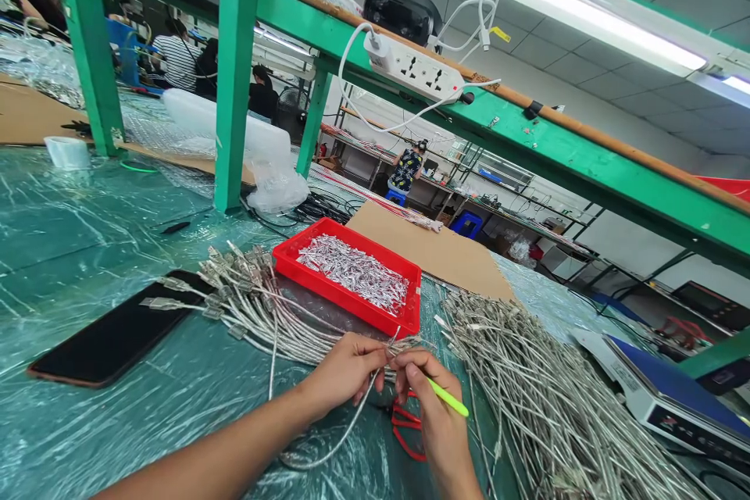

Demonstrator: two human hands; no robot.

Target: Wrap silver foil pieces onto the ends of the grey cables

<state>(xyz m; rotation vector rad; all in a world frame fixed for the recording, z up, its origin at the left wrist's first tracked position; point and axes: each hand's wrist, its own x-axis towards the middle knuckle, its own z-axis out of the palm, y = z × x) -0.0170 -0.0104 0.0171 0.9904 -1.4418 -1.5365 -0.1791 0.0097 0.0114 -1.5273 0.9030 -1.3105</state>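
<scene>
My left hand point(345, 375) is closed, pinching a grey braided cable point(333, 455) near its end. The cable's loose part loops down onto the table. My right hand point(437, 398) is closed around a thin yellow-green handled tool point(450, 398); its tip is hidden by the fingers, so its kind is unclear. The fingertips of both hands meet at the cable end. Beneath my right hand lie red handles point(408, 430), apparently of scissors. Just beyond the hands are a bundle of USB cables point(251, 297) and a red tray point(345, 301) of small silvery pieces point(355, 269).
A large pile of cables point(544, 383) lies right, beside a scale point(673, 398). A black phone point(111, 336) rests left. Cardboard point(433, 254) lies behind the tray. A green shelf frame point(237, 78) with a power strip point(416, 70) crosses above. People sit farther back.
</scene>
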